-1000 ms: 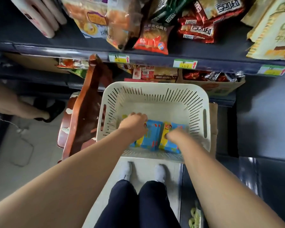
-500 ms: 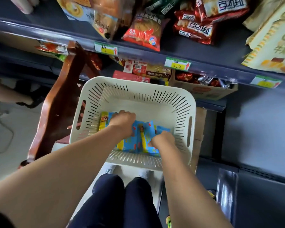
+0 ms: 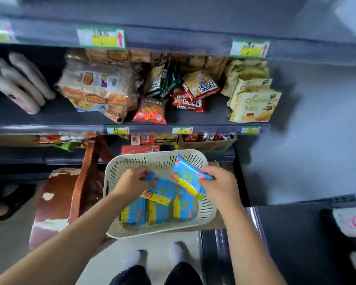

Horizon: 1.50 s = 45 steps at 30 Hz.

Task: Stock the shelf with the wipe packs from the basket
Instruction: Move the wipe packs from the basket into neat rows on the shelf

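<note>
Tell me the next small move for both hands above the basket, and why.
Probably lift both hands clear of the basket and up toward the top shelf, which looks bare, though blurred. The left hand grips one wipe pack and the right hand a second pack, both held above the packs lying in the basket, so neither seems to need regripping.

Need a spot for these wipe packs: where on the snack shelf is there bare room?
Bare shelf shows between the pink packs and the cookie bag, and in a front strip between the red bag and the cream packs. From cookie bag to cream packs, the back is crowded.
</note>
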Each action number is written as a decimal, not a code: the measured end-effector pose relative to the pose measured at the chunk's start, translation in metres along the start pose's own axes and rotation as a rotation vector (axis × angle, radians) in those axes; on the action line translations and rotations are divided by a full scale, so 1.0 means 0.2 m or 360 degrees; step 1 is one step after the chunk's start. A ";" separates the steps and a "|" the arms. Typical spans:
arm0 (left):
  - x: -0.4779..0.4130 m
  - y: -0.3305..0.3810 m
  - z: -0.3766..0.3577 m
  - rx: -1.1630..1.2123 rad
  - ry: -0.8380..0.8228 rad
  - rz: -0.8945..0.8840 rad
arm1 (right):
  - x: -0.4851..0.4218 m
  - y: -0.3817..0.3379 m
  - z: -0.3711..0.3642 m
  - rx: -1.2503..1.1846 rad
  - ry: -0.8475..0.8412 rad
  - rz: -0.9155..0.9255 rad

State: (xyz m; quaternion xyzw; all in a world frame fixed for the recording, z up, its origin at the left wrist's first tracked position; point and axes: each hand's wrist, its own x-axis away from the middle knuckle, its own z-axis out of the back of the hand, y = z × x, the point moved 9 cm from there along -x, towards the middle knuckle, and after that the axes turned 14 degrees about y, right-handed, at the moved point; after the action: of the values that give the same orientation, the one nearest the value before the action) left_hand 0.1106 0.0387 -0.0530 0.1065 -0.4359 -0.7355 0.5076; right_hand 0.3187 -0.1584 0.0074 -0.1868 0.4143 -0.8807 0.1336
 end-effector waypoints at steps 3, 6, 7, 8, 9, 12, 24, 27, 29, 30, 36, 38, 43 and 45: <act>0.05 0.17 0.14 0.0204 0.0049 -0.0080 | 0.11 -0.15 0.22 -0.0153 0.0218 0.0063; 0.11 0.34 0.24 0.0436 -0.0032 -0.0129 | 0.29 -0.18 0.44 -0.0275 0.0474 0.0048; 0.13 0.38 0.26 0.0493 -0.0073 -0.0164 | 0.36 -0.19 0.50 -0.0294 0.0532 0.0043; 0.15 0.42 0.28 0.0524 -0.0122 -0.0201 | 0.43 -0.21 0.56 -0.0308 0.0586 0.0050; 0.18 0.48 0.29 0.0550 -0.0182 -0.0253 | 0.50 -0.22 0.61 -0.0321 0.0637 0.0059; 0.32 0.63 0.27 0.0630 -0.0401 -0.0385 | 0.74 -0.25 0.79 -0.0347 0.0786 0.0086; 1.34 1.12 -0.11 0.0784 -0.1125 -0.0671 | 1.87 -0.04 1.57 -0.0209 0.1516 0.0052; 1.68 1.17 -0.20 0.0740 -0.1265 -0.0749 | 2.16 0.04 1.73 -0.0090 0.1629 0.0037; 1.92 1.18 -0.25 0.0729 -0.1335 -0.0787 | 2.37 0.10 1.85 -0.0015 0.1750 0.0055; 2.03 1.19 -0.27 0.0727 -0.1356 -0.0801 | 2.48 0.15 1.91 -0.0021 0.1817 0.0064; 2.80 1.23 -0.39 0.0690 -0.1462 -0.0963 | 3.12 0.47 2.26 -0.0136 0.2043 0.0047; 3.05 1.24 -0.44 0.0660 -0.1502 -0.1044 | 3.33 0.55 2.37 -0.0152 0.2095 0.0079; 3.66 1.24 -0.53 0.0725 -0.1568 -0.1101 | 3.85 0.74 2.59 -0.0215 0.2257 0.0087; 3.90 1.26 -0.53 0.0812 -0.1576 -0.1110 | 4.05 0.82 2.69 -0.0199 0.2381 0.0077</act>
State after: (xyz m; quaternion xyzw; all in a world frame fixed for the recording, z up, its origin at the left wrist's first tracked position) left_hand -0.0211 -0.6999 0.2953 0.0074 -0.7187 -0.6925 -0.0623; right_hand -0.1568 -0.9417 0.3727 0.4637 0.4477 -0.7442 -0.1752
